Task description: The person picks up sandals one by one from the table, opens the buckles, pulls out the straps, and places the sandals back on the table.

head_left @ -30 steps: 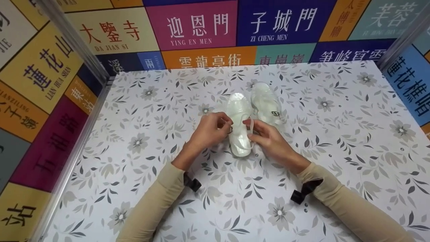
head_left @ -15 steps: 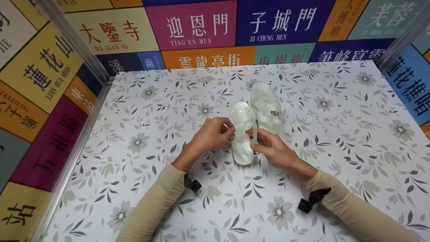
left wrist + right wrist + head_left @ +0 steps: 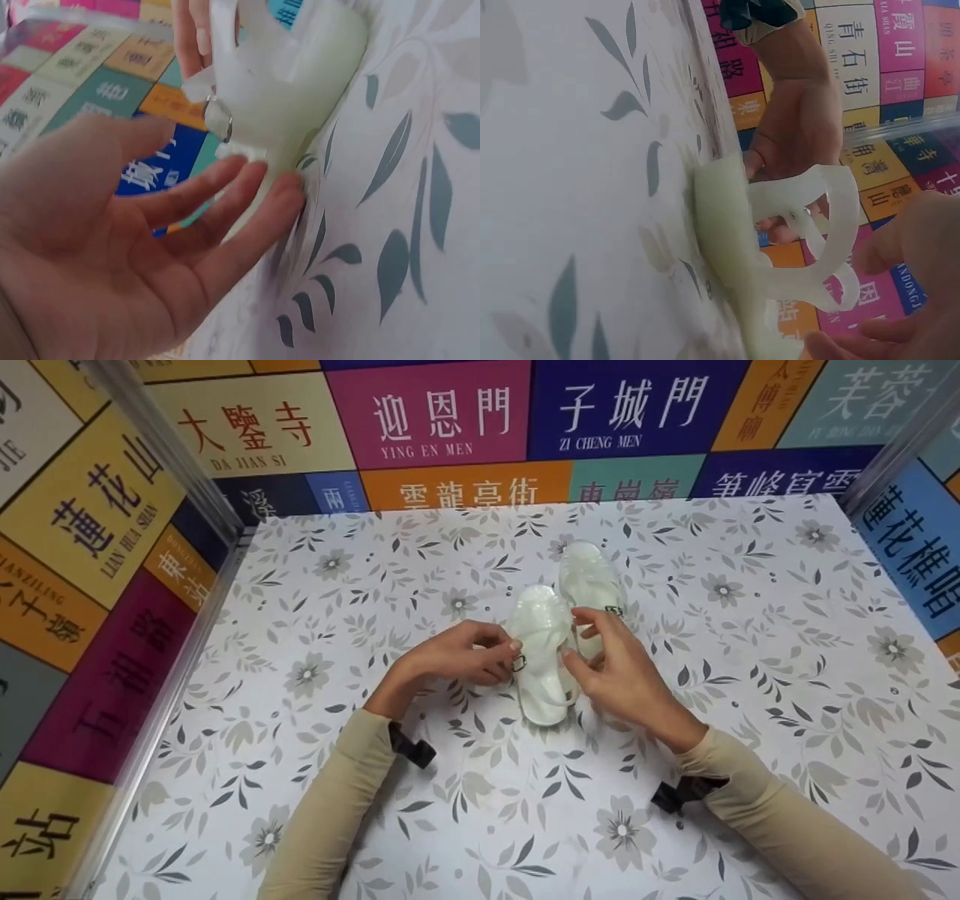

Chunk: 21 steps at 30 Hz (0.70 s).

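A pale, translucent jelly sandal (image 3: pixel 541 611) lies on the table with its heel end toward me. A small metal buckle (image 3: pixel 219 118) shows on its left side. My left hand (image 3: pixel 463 654) is at that side; in the left wrist view its fingertips (image 3: pixel 285 195) meet the sandal's edge and its thumb stands apart. At the right side is my right hand (image 3: pixel 626 675), thumb and fingers spread near the loose, looping ankle strap (image 3: pixel 844 217), gripping nothing. The matching sandal (image 3: pixel 587 566) lies just beyond to the right, partly hidden by my right fingers; a dark emblem marks its strap.
A white cloth with grey flowers and leaves covers the table (image 3: pixel 315 750). Colourful panels (image 3: pixel 442 416) with large characters stand behind it and along both sides. Each wrist wears a small black camera (image 3: pixel 415 750).
The near sandal has shifted slightly toward me. My right fingers have let go of the ankle strap and moved up a little. My left hand has loosened beside the buckle.
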Motion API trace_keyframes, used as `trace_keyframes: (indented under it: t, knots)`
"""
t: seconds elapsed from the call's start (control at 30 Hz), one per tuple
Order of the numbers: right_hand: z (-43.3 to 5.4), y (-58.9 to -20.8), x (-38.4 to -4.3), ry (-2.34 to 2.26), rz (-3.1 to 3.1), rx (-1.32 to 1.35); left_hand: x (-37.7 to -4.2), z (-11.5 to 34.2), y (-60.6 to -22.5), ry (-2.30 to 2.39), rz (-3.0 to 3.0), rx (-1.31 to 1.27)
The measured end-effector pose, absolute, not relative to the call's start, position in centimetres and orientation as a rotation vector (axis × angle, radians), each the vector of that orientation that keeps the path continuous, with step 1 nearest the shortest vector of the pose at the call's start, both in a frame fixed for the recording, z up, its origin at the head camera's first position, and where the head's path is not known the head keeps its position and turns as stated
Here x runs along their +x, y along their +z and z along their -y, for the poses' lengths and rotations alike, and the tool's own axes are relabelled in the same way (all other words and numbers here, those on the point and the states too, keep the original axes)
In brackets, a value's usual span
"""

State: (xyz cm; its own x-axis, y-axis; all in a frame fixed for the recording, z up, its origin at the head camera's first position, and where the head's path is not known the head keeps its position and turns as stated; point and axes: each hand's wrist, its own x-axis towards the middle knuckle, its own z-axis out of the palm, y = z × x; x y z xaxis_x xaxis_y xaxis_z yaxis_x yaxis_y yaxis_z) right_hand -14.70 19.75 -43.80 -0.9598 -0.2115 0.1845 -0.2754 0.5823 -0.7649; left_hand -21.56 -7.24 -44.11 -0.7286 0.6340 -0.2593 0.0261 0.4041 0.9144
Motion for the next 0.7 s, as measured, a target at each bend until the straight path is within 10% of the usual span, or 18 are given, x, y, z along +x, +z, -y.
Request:
trace_keyframes:
  t: [0.7]
  knots:
    - [-17.1,-46.2,-15.7,1.279,2.742,0.65,-22.6,7.6,-46.5,1.476,-2.015,0.777]
